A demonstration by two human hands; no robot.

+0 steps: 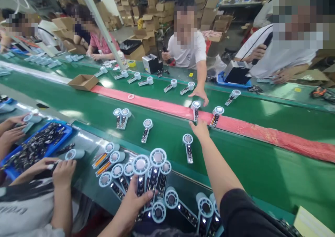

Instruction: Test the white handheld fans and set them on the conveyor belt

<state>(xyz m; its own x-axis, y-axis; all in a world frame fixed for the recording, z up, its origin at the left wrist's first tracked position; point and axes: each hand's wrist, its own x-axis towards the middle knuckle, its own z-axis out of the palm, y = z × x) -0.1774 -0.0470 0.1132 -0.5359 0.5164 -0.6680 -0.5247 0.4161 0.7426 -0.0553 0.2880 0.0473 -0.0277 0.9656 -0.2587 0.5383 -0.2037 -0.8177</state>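
My left hand point(134, 200) is closed around the handles of two light-blue handheld fan housings, a left one point(141, 165) and a right one point(158, 157), with dark circuit boards showing in their handles. Stretched out over the belt, my right hand point(201, 130) has its thumb apart from the fingers. Its fingertips are close to the handle end of a fan housing point(195, 111) on the pink strip; whether they touch it I cannot tell. Another fan housing point(217, 115) lies just right of it. Below my left hand, several more housings point(171, 198) lie clustered on the bench.
A green conveyor belt point(167, 132) carries scattered housings and a pink strip point(248, 128) with a cardboard tray point(83, 82). Across it, a co-worker's hand point(200, 96) reaches toward the same housing. At left, a co-worker's hands point(64, 172) work beside a blue tray point(68, 128) of circuit boards.
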